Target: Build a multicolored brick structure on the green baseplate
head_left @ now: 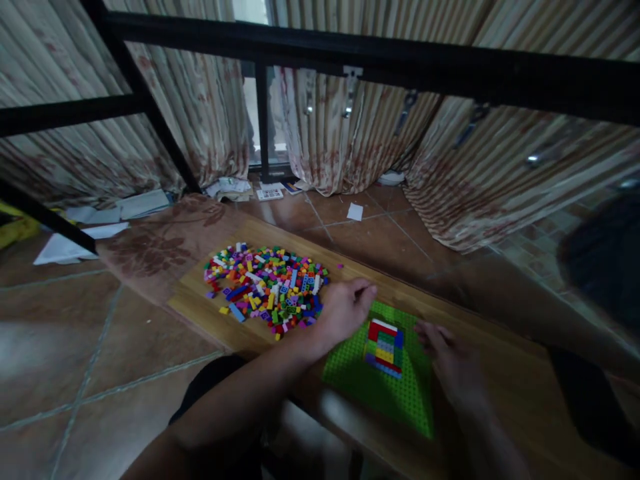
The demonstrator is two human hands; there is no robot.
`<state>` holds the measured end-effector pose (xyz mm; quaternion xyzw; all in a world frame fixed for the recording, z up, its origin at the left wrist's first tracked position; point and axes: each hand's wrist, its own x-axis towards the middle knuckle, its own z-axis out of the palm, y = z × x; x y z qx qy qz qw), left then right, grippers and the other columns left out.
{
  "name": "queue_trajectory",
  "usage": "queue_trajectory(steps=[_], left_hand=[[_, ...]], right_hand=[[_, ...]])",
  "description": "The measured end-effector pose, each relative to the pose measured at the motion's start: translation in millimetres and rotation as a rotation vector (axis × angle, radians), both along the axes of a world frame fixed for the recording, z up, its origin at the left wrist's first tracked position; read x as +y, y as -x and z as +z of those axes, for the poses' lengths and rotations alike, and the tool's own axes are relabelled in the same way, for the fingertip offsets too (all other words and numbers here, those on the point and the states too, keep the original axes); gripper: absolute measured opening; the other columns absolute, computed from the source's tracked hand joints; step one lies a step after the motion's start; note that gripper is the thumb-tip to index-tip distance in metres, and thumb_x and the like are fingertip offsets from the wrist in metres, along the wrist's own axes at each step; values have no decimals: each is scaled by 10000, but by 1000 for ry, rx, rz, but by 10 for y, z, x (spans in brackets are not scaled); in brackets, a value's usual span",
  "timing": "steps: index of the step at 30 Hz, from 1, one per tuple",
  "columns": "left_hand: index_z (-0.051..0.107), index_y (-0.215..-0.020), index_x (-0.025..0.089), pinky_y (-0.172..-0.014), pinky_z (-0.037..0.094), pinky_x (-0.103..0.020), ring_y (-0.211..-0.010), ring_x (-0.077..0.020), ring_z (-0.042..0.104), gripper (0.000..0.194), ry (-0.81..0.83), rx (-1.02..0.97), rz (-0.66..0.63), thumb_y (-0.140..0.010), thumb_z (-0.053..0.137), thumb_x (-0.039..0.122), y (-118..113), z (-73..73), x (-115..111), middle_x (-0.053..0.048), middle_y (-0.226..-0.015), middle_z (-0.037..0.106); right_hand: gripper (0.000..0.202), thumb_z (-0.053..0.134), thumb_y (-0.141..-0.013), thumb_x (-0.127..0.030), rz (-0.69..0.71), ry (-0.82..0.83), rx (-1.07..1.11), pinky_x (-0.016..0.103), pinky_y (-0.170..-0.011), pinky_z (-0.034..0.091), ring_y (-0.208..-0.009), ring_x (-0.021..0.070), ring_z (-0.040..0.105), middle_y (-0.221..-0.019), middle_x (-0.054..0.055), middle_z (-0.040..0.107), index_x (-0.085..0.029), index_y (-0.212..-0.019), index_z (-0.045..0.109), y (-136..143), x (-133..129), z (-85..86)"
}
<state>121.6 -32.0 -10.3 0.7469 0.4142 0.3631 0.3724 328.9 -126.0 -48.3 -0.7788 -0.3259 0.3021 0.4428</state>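
A green studded baseplate (350, 363) lies on a long wooden bench. On its middle sits a flat block of red, white, blue, green, yellow and grey toy bricks (385, 348). My left hand (347, 307) is over the plate's far left corner, fingers curled in; whether a small brick is between them is hidden. By the plate's right edge is my right hand (450, 357), its fingers stretched toward the plate and slightly apart, with nothing visible in them. Beyond my left forearm spreads a pile of loose colourful bricks (270, 283).
The wooden bench (480, 327) runs from left to lower right, with a brown patterned cloth (160, 233) at its far left end. A dark metal frame (320, 37) crosses above, before striped curtains (350, 140). Papers (145, 204) lie on the tiled floor.
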Motion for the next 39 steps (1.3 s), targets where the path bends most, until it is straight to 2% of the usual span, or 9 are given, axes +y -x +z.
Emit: queue_trajectory(steps=[3, 6, 9, 11, 14, 19, 26, 31, 39], left_hand=[[590, -722, 165, -580, 409, -209, -603, -98, 534, 357, -180, -54, -72, -970, 386, 321, -26, 93, -179, 8, -653, 577], [616, -740, 161, -617, 448, -221, -653, -112, 584, 360, -436, -81, -174, -963, 405, 350, -70, 100, -373, -19, -710, 635], [651, -751, 156, -640, 476, -250, -675, -137, 612, 389, -639, -114, -175, -951, 416, 392, -85, 55, -500, -42, -717, 664], [661, -739, 155, -680, 492, -265, -685, -147, 622, 394, -714, -131, -190, -941, 438, 407, -69, 30, -527, -45, -689, 664], [650, -694, 158, -705, 497, -271, -643, -137, 616, 419, -728, -109, -223, -940, 448, 430, -19, 27, -510, -35, -638, 645], [606, -638, 173, -616, 475, -274, -577, -120, 600, 423, -698, -96, -191, -938, 452, 429, 43, 51, -474, -8, -584, 614], [579, -624, 195, -496, 422, -286, -540, -123, 595, 415, -674, -94, -175, -925, 465, 457, 31, 39, -467, 4, -558, 608], [576, -625, 194, -482, 420, -266, -529, -123, 594, 424, -648, -83, -193, -934, 449, 454, 7, 28, -472, 1, -542, 594], [589, -620, 196, -509, 476, -270, -556, -123, 603, 438, -619, -64, -201, -941, 432, 449, -23, -4, -471, -11, -574, 619]], right_hand=[[420, 638, -674, -575, -23, -8, -117, 386, -722, 531, -846, 287, 681, -907, 108, 749, -197, -837, 724, 77, 2, 138], [383, 638, -660, -564, 70, -66, -184, 400, -708, 539, -790, 298, 687, -826, 107, 743, -211, -789, 712, 281, 85, 306], [373, 620, -687, -560, 335, -120, -156, 387, -711, 548, -784, 289, 692, -825, 94, 740, -224, -814, 719, 568, 294, 406], [379, 613, -719, -528, 546, -102, -166, 379, -749, 546, -834, 278, 694, -878, 76, 740, -224, -917, 724, 767, 513, 387], [300, 597, -750, -429, 695, -68, -306, 352, -744, 533, -810, 238, 688, -880, 56, 740, -218, -925, 718, 1053, 895, 251], [278, 589, -787, -357, 736, -2, -580, 302, -700, 478, -737, 185, 662, -827, 31, 732, -216, -999, 702, 1425, 1305, 58], [227, 669, -742, -346, 726, 70, -732, 278, -589, 393, -666, 190, 647, -715, 27, 710, -211, -923, 691, 1624, 1268, 83], [121, 653, -741, -300, 700, 77, -714, 273, -606, 395, -696, 190, 645, -747, 33, 705, -207, -817, 668, 1679, 1229, 54], [179, 584, -729, -184, 730, 50, -636, 266, -650, 424, -736, 175, 634, -806, 26, 684, -193, -890, 661, 1731, 1216, -26]])
